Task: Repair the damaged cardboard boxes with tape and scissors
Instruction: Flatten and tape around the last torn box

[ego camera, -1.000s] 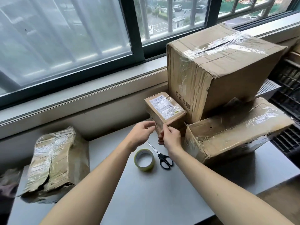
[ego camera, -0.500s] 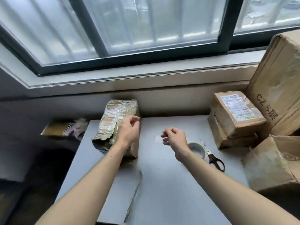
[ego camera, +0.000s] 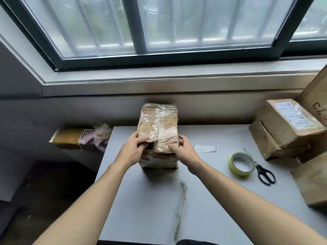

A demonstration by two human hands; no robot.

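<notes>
both hands, left hand [ego camera: 131, 150] and right hand [ego camera: 184, 149], grip the crumpled box [ego camera: 158, 128] mid-desk, fingers curled around its torn flap; tape roll [ego camera: 241, 164] and scissors [ego camera: 261, 171] lie untouched, so repair is pending.

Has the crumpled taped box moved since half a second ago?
Yes. The crumpled taped box has come from the table's left edge toward its middle, nearer the tape roll, gripped by both hands.
</notes>
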